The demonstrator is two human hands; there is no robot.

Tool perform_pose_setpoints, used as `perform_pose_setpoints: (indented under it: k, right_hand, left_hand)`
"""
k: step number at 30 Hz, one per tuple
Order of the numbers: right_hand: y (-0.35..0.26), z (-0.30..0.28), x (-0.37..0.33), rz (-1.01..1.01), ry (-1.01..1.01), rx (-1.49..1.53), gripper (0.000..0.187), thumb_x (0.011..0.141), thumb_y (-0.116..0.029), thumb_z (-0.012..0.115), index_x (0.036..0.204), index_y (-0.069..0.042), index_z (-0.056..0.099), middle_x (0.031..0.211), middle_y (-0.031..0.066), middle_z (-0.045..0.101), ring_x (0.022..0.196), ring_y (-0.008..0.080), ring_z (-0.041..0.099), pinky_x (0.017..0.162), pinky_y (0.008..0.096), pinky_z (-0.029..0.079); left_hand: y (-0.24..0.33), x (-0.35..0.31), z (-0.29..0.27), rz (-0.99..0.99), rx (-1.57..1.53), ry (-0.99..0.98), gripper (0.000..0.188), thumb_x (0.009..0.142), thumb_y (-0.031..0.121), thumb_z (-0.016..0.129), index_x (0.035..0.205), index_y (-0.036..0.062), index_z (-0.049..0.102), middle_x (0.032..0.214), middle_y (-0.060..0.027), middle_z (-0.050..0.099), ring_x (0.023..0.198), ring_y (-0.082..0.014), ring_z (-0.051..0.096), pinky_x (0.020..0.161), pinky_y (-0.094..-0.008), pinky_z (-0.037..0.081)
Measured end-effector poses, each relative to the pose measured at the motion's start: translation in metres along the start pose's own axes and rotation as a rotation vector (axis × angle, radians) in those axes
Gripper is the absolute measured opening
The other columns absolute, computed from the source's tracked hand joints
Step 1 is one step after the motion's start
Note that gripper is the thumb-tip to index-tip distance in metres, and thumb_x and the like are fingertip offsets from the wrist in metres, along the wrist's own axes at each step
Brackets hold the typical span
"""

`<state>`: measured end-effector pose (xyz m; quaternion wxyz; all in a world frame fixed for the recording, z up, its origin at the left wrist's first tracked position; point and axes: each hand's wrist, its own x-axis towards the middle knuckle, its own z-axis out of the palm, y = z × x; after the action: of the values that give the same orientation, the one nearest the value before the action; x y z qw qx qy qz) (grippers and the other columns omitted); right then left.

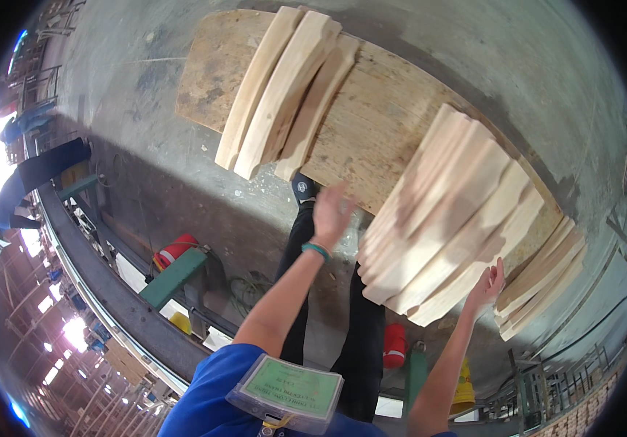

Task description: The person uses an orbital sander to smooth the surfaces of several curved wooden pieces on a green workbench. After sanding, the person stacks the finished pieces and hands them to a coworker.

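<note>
A plywood board (393, 95) carries curved, shaped pieces of pale wood in separate groups. At the left lies a small group of curved wooden pieces (284, 95). A larger stack of curved wooden pieces (452, 211), side by side and overlapping, sits right of the middle. My left hand (334, 215), slightly blurred, hovers near the board's front edge between these two groups, its fingers apart and nothing in it. Beside the right edge of the large stack is my right hand (487, 288), fingers loosely extended and holding nothing; whether it touches the wood I cannot tell.
More curved wooden pieces (543, 277) lie at the board's right end. Behind my legs are a dark metal rail (109, 269) with green supports (173, 278) and red cylindrical objects (395, 346). Another person (44, 167) stands at the far left.
</note>
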<state>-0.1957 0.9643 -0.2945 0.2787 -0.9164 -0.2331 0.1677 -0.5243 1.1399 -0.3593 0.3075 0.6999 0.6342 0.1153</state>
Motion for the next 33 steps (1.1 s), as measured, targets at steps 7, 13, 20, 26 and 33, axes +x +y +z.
perform_pose_setpoints:
  k: [7, 13, 20, 26, 33]
  right_hand:
    - [-0.135, 0.152, -0.049, 0.224, -0.597, 0.576, 0.037, 0.095, -0.012, 0.059, 0.132, -0.007, 0.056, 0.107, 0.0047, 0.06, 0.097, 0.0145, 0.06, 0.081, 0.026, 0.051]
    - [-0.26, 0.35, -0.062, 0.459, -1.011, 0.603, 0.069, 0.091, -0.029, 0.066, 0.147, -0.005, 0.034, 0.126, 0.0148, 0.056, 0.116, 0.0214, 0.056, 0.09, 0.0329, 0.05]
    - [-0.349, 0.456, -0.092, 0.408, -0.776, 0.443, 0.079, 0.078, -0.023, 0.078, 0.138, 0.001, 0.034, 0.118, 0.0186, 0.058, 0.107, 0.024, 0.059, 0.089, 0.0388, 0.05]
    - [-0.328, 0.415, -0.082, 0.562, -0.854, 0.832, 0.065, 0.083, -0.017, 0.073, 0.133, -0.002, 0.034, 0.12, 0.0136, 0.055, 0.104, 0.0218, 0.058, 0.086, 0.0373, 0.051]
    - [-0.268, 0.317, -0.068, 0.682, -0.773, 0.745, 0.059, 0.089, -0.013, 0.068, 0.136, -0.008, 0.032, 0.122, 0.0106, 0.055, 0.114, 0.0221, 0.055, 0.095, 0.0429, 0.048]
  left_hand:
    - [-0.15, 0.146, -0.128, -0.178, 0.208, 0.34, 0.056, 0.088, 0.031, 0.066, 0.136, 0.0091, 0.049, 0.13, -0.0181, 0.052, 0.119, -0.0377, 0.05, 0.099, -0.0471, 0.04]
    - [-0.181, 0.242, -0.159, -0.243, 0.148, -0.16, 0.086, 0.074, 0.038, 0.075, 0.146, 0.0115, 0.036, 0.132, -0.0173, 0.054, 0.116, -0.0358, 0.056, 0.093, -0.0453, 0.047]
    - [-0.209, 0.261, -0.183, -0.439, 0.086, -0.184, 0.083, 0.067, 0.035, 0.075, 0.139, 0.0133, 0.041, 0.118, -0.0176, 0.063, 0.106, -0.0341, 0.063, 0.09, -0.0442, 0.05]
    - [-0.286, 0.205, -0.244, -0.483, -0.12, 0.315, 0.079, 0.069, 0.026, 0.075, 0.137, 0.0025, 0.043, 0.12, -0.019, 0.061, 0.105, -0.0318, 0.063, 0.09, -0.0401, 0.05]
    - [-0.339, 0.163, -0.286, -0.585, 0.008, 0.46, 0.079, 0.07, 0.024, 0.075, 0.139, 0.0015, 0.043, 0.12, -0.0185, 0.061, 0.106, -0.0299, 0.062, 0.091, -0.0389, 0.049]
